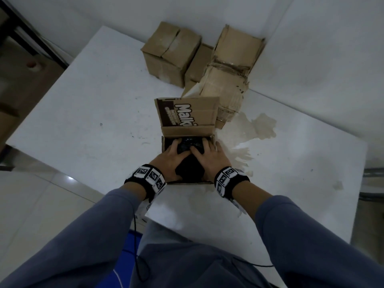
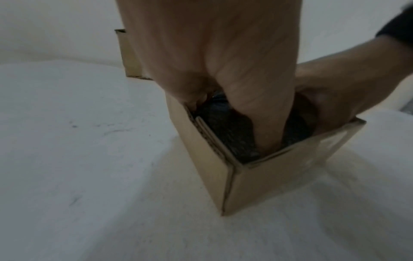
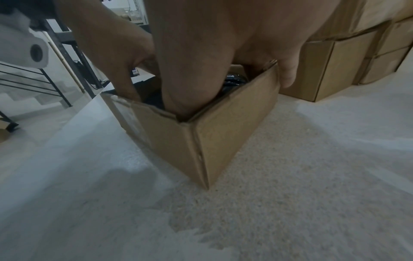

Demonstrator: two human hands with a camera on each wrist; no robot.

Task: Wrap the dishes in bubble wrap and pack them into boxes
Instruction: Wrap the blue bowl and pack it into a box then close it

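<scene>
A small cardboard box [image 1: 191, 182] stands open near the table's front edge, its printed flap [image 1: 187, 111] raised at the far side. Inside lies a dark, shiny wrapped bundle [image 1: 190, 145], also seen in the left wrist view [image 2: 225, 130] and the right wrist view [image 3: 234, 81]. My left hand [image 1: 170, 156] and right hand [image 1: 207, 154] are both in the box, fingers spread and pressing on top of the bundle. My left thumb [image 2: 268, 123] reaches down along the near wall. My right little finger [image 3: 288, 70] rests outside the box's right wall [image 3: 234, 123]. What the wrap holds is hidden.
Closed cardboard boxes [image 1: 170, 53] and a torn, crumpled one [image 1: 232, 65] stand at the back of the white table [image 1: 83, 111], against the wall. A brownish stain [image 1: 264, 125] spreads to the right of the open box. A dark metal frame [image 3: 55, 70] stands off the table's left.
</scene>
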